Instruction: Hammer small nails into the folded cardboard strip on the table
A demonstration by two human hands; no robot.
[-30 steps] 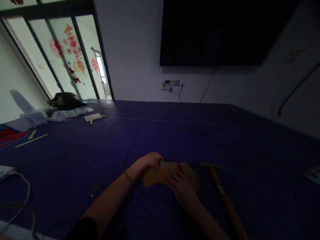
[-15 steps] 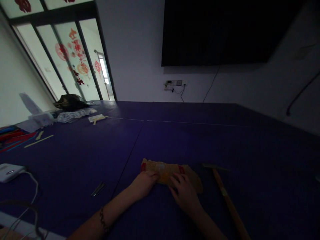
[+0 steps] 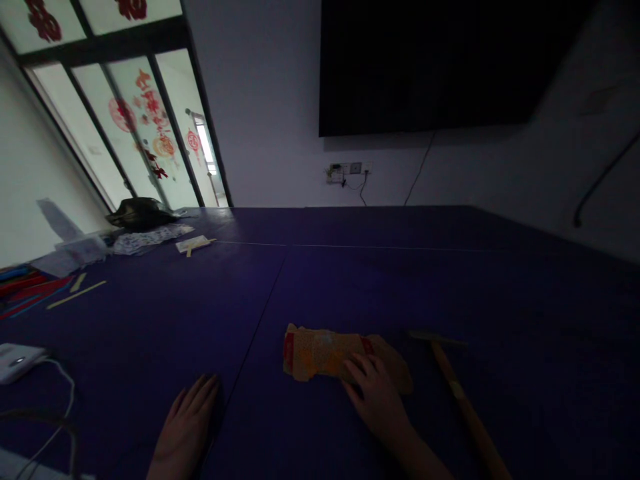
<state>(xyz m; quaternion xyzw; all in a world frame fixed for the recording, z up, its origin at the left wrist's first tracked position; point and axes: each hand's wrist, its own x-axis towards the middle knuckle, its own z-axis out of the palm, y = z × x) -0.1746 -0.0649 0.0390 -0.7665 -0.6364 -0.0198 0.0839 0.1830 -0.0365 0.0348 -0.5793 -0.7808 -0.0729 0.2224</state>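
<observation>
A flat brown piece with ragged edges, red bands and an orange patch (image 3: 320,350), possibly cardboard, lies on the purple tabletop (image 3: 380,287). My right hand (image 3: 376,397) rests on its right part, fingers stretched and a little apart. Off to the left, my left hand (image 3: 187,417) lies palm down on the tabletop, its fingers extended forward. Whatever is under that palm is hidden; the thin metal pieces seen there earlier do not show. To the right of the brown piece lies a hammer (image 3: 463,393) with a wooden handle and a thin dark head.
At the left edge sit a white device (image 3: 20,360) and its cable (image 3: 73,393). Red and blue strips (image 3: 30,290), yellowish sticks (image 3: 77,295), papers (image 3: 147,240) and a black bag (image 3: 143,213) lie farther back. A large black screen (image 3: 440,67) hangs on the wall.
My left hand has left the brown piece and moved left and nearer to me, over the spot where the thin metal pieces lay. My right hand stays on the brown piece.
</observation>
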